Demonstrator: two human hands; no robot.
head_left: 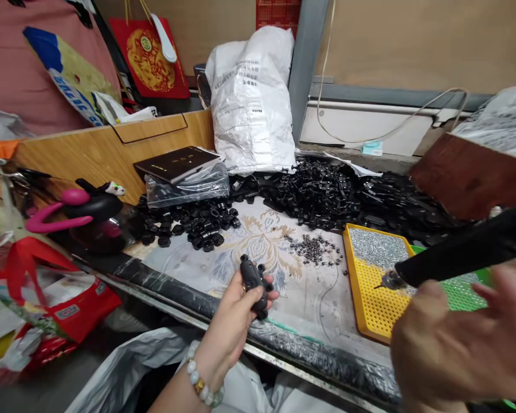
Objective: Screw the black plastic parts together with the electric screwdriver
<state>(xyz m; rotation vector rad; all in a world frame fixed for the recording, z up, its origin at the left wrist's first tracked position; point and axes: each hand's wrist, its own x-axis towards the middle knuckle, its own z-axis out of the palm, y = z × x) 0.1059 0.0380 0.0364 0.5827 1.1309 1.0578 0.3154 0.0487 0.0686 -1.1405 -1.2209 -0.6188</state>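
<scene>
My left hand [236,304] is closed round a black oblong plastic piece [251,276] with small round knobs along its sides, held just above the table's front edge. At the right, my right hand [464,338] is smeared by motion, its thumb and fingers apart. It is right beside a black electric screwdriver [468,244], whose bit points left over a yellow perforated tray [374,292]. Whether the hand touches the screwdriver's body is hard to see. Small silvery screws [376,246] fill the far part of that tray.
Tiny dark parts [316,249] lie mid-table. Black round caps [206,223] lie at left, and a heap of black plastic parts [322,189] at the back. A white sack [253,103] stands behind. A green tray [464,292] is at right, a lidded jug [94,223] at left.
</scene>
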